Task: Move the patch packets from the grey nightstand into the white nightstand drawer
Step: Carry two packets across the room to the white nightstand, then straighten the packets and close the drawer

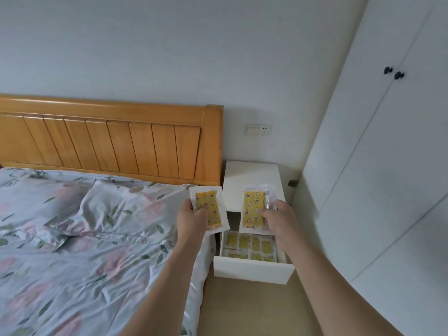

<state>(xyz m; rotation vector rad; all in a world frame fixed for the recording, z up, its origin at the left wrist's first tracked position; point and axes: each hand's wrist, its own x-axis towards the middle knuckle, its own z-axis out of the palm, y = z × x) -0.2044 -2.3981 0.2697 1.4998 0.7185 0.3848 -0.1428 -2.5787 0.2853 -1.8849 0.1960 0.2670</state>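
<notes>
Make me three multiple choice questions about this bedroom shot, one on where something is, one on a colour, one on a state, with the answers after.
1. Where is the white nightstand?
A. Between the bed and the wardrobe
B. At the foot of the bed
C. Left of the headboard

2. What colour are the patches in the packets?
A. Blue
B. Yellow
C. Red

3. The nightstand drawer is:
A. Shut
B. Removed and on the bed
C. Pulled open, packets inside

Answers:
1 A, it stands between the headboard and the wardrobe.
2 B, the left hand and right hand each hold a yellow packet.
3 C, rows of packets lie inside.
</notes>
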